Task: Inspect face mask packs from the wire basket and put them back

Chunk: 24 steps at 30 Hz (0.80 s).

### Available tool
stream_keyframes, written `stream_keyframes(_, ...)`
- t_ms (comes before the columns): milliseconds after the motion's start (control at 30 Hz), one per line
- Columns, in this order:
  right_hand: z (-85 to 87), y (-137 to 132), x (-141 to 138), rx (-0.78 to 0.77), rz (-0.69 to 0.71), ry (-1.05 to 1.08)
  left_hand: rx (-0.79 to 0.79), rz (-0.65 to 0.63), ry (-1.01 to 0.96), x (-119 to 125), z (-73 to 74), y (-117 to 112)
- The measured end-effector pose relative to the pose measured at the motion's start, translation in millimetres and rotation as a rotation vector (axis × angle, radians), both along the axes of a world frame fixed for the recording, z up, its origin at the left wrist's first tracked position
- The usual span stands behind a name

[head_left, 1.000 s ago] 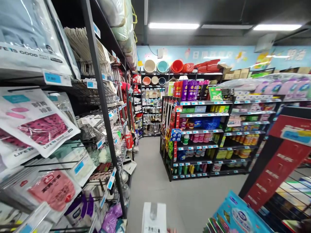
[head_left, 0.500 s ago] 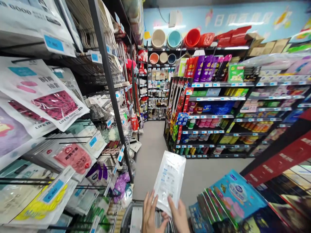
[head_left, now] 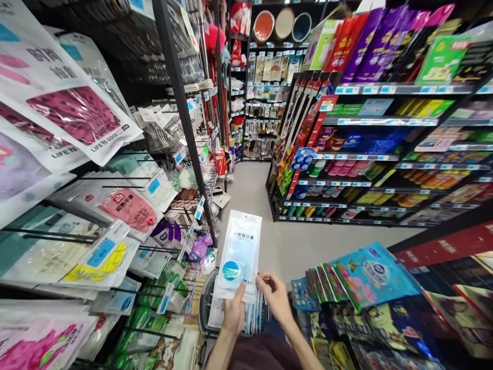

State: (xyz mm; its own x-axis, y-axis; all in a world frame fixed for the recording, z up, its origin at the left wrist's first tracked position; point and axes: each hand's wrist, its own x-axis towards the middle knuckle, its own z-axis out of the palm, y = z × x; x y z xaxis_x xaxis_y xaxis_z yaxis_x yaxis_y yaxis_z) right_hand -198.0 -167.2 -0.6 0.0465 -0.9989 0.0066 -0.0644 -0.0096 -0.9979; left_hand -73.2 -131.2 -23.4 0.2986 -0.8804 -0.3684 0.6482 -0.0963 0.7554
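orange basin (head_left: pixel 264 26), purple packages (head_left: pixel 381 43), grey floor (head_left: pixel 250 185)

Head-worn cam, fwd & down along aisle (head_left: pixel 250 187), L hand (head_left: pixel 233 311) & R hand (head_left: pixel 279 299) close, btm ctr.

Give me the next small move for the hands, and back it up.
I'd probably lower the white packet into the basket: the left hand holds it by its lower end, which appears over the basket, other packaging lies inside, and the right hand is close by at the packet's right edge.
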Motion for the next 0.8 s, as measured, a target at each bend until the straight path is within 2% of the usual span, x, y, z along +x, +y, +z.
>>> stream_keyframes(67,-4.1,-5.3,-5.3,0.065,-0.042,-0.021,-0.032,-0.060,0.167,-5.4,5.0,4.9)
stream_keyframes(200,-3.7,-9.0,-14.3,0.145,-0.015,-0.144,-0.049,-0.163,0.156,-10.9,6.1,11.6)
stream_keyframes(333,-4.3,-6.0,-17.6,0.146,-0.160,-0.136,-0.041,-0.129,0.151,-4.9,2.7,8.3)
stream_keyframes(433,-6.8,-3.3,-22.2,0.142,-0.194,-0.096,-0.025,-0.076,0.168,7.7,0.4,4.1)
stream_keyframes(533,-7.5,-1.1,-28.5,0.132,-0.167,-0.055,-0.010,-0.077,0.083,21.1,-1.2,3.0)
stream_keyframes(667,-7.5,0.9,-31.2,0.079,-0.090,0.021,0.031,-0.168,-0.105,31.1,-2.2,4.4)
stream_keyframes(800,-7.7,0.2,-25.4,0.094,0.014,0.028,0.046,-0.124,-0.244,36.6,-6.0,4.8)
